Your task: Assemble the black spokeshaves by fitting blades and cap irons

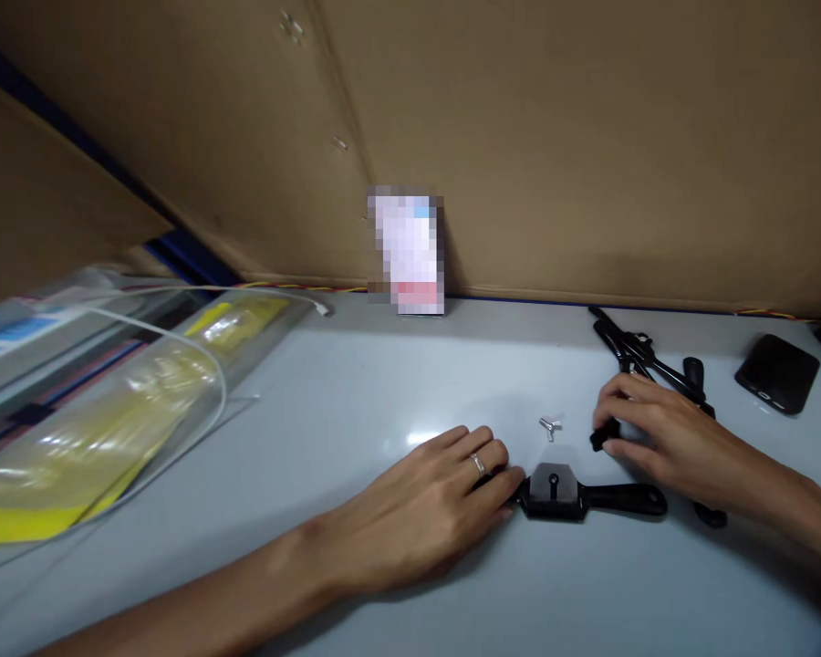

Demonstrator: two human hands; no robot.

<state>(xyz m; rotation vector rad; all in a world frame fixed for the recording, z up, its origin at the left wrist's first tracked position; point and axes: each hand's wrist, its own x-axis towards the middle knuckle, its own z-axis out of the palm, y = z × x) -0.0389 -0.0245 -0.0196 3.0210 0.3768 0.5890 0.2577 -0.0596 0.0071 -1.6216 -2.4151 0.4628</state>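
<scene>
A black spokeshave (553, 493) with a grey blade lies flat on the table. My left hand (444, 497), wearing a ring, is closed around its left handle; the right handle lies free. Beyond the blade sits a small silver thumbscrew (550, 427), or possibly several small metal pieces together. Over to the right, my right hand (647, 429) pinches a small black part (603, 435) between thumb and fingers, just above the tabletop. Behind that hand are more black spokeshaves (647, 351), overlapping in a pile and partly hidden by my hand and forearm.
A phone with a blurred-out screen (410, 251) leans on the cardboard wall (575, 137). Plastic-wrapped yellow packages (129, 429) and a white cable (223, 383) lie at the left. On the far right rests a dark, rounded flat object (778, 372).
</scene>
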